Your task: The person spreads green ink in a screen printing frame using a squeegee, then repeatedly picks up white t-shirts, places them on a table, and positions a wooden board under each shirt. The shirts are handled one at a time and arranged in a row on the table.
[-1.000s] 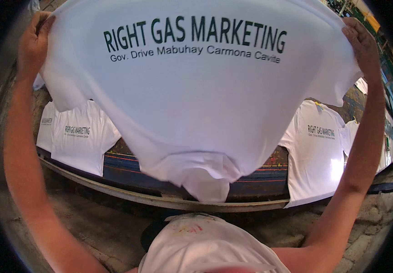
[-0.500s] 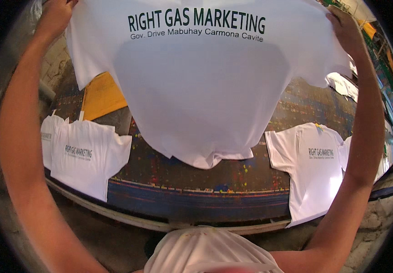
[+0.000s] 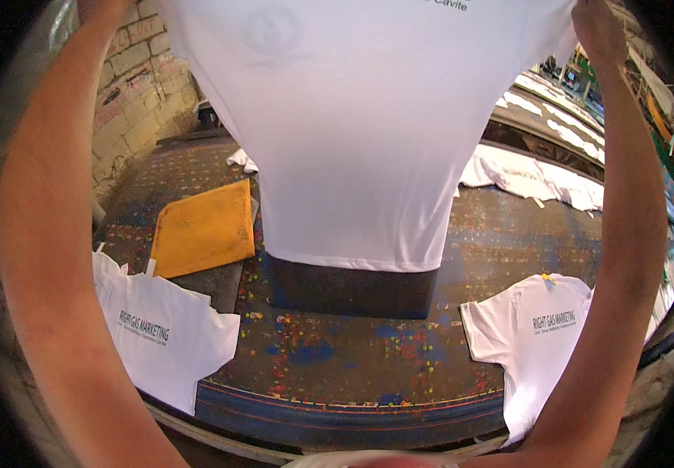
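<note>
Holding the white shirt (image 3: pixel 352 156) high now, draped down over the far part of the black board (image 3: pixel 352 295)! Pinching its edge with the right hand (image 3: pixel 598 31), above and right of the board. Up and left of the board, barely in frame, the left hand (image 3: pixel 112 9), set wide from the other; impossible to tell its grip. Left of the board, a yellow panel (image 3: pixel 204 230). Nearer, either side of the board, a left printed shirt (image 3: pixel 169 363) and a right printed shirt (image 3: pixel 528 351). Beneath the board, a paint-spotted table (image 3: pixel 399 359).
</note>
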Tool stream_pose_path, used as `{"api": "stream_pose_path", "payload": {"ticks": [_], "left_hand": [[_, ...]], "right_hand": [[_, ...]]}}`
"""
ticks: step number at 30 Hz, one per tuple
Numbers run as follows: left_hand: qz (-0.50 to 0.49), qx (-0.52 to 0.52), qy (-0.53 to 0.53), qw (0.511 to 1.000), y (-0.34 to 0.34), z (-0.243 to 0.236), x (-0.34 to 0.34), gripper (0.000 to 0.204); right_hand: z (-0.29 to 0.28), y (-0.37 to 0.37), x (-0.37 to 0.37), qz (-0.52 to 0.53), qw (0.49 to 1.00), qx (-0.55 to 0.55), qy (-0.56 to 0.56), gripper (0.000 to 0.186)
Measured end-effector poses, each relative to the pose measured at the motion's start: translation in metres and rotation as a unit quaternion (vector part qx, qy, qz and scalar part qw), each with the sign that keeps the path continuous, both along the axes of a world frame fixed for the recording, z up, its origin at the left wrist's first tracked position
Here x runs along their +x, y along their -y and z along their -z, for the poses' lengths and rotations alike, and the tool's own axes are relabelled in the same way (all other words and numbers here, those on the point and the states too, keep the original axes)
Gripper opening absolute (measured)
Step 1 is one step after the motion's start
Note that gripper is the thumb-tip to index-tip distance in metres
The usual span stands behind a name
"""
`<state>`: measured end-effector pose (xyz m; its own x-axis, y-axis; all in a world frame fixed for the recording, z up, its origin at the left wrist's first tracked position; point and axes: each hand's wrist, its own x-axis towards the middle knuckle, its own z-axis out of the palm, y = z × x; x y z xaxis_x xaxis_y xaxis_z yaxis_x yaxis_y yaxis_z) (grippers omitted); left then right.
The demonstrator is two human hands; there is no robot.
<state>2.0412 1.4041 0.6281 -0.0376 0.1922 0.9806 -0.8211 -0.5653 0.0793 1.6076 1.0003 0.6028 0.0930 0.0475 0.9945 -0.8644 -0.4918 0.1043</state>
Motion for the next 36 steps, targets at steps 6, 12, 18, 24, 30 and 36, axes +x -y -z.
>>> {"api": "stream_pose_path", "payload": {"ticks": [6, 12, 18, 24, 30, 36], "left_hand": [[-0.031, 0.031, 0.053, 0.998, -0.051, 0.003, -0.045, 0.009], [0.018, 0.046, 0.035, 0.998, -0.081, 0.033, -0.075, 0.007], [0.062, 0.08, -0.005, 0.995, -0.09, 0.025, -0.084, 0.014], [0.0, 0.179, -0.004, 0.984, -0.142, 0.098, -0.078, 0.022], [-0.004, 0.305, 0.074, 0.949, -0.206, 0.228, -0.091, 0.025], [-0.05, 0.375, -0.087, 0.922, -0.112, 0.143, -0.035, 0.036]], "right_hand": [[-0.014, -0.013, -0.056, 0.022, 0.999, -0.016, 0.027, 0.039], [0.01, -0.03, -0.105, -0.049, 0.993, 0.067, -0.082, 0.043], [-0.001, -0.051, -0.113, 0.009, 0.992, 0.083, -0.096, 0.044], [0.071, -0.071, -0.163, -0.075, 0.973, 0.153, -0.154, 0.042], [0.171, -0.106, -0.209, -0.192, 0.929, 0.228, -0.221, 0.026], [0.105, -0.06, -0.121, 0.057, 0.957, 0.194, -0.207, 0.044]]}}
